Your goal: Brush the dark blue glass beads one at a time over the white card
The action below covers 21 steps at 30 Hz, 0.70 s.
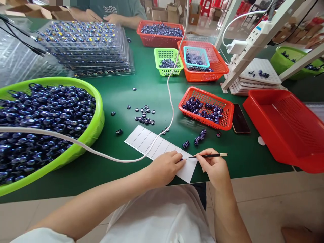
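My left hand (167, 166) rests on a lined white paper strip (152, 143), its fingertips pinched on a small dark piece (181, 159). To its right, my right hand (214, 165) holds a thin black stick with a pale end (212, 155) between thumb and fingers, its fine tip over the paper near my left fingertips. Just beyond my hands lie a short row of dark shiny pieces (200, 137) and a small cluster (186, 144). Several loose dark pieces (144, 114) are scattered past the strip. A white cable (126, 160) crosses over the strip.
A large green basket of dark pieces (100, 125) fills the left. Stacked clear trays (93, 50) stand behind it. An orange basket (225, 121), a phone (240, 118) and a red tray (283, 145) are at right. Across the table sits a person (124, 20).
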Tool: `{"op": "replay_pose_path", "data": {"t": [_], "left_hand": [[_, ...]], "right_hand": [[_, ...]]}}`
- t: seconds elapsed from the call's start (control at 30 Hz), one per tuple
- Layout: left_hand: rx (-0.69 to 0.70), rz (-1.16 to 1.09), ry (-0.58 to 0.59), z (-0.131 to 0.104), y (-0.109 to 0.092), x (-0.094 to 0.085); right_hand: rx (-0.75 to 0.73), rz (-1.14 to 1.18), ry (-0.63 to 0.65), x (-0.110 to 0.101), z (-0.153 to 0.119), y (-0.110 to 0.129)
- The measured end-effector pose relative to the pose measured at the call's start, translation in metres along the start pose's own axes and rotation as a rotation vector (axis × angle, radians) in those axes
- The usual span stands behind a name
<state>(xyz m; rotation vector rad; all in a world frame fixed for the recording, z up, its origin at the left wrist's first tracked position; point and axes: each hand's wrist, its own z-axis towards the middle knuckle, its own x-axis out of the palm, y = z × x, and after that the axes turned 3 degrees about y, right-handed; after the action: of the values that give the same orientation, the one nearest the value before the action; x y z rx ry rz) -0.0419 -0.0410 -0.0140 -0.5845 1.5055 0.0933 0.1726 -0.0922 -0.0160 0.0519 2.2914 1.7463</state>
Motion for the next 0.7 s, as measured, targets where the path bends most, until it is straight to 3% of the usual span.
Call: {"op": "replay_pose_path", "data": {"t": [0.23, 0.43, 0.57, 0.7], "left_hand": [[-0.003, -0.015, -0.019, 0.000, 0.000, 0.000], [-0.017, -0.030, -0.048, 0.000, -0.001, 0.002], [-0.056, -0.177, -0.182, -0.001, 0.000, 0.000], [-0.132, -0.442, -0.371, 0.000, 0.001, -0.007]], "right_hand": [[-0.120, -0.050, -0.068, 0.002, -0.009, -0.008], [-0.138, 0.083, -0.107, 0.000, -0.013, -0.007], [-0.153, 0.170, -0.181, 0.004, -0.013, -0.004], [-0.266, 0.281, -0.300, 0.012, -0.013, -0.005]]}}
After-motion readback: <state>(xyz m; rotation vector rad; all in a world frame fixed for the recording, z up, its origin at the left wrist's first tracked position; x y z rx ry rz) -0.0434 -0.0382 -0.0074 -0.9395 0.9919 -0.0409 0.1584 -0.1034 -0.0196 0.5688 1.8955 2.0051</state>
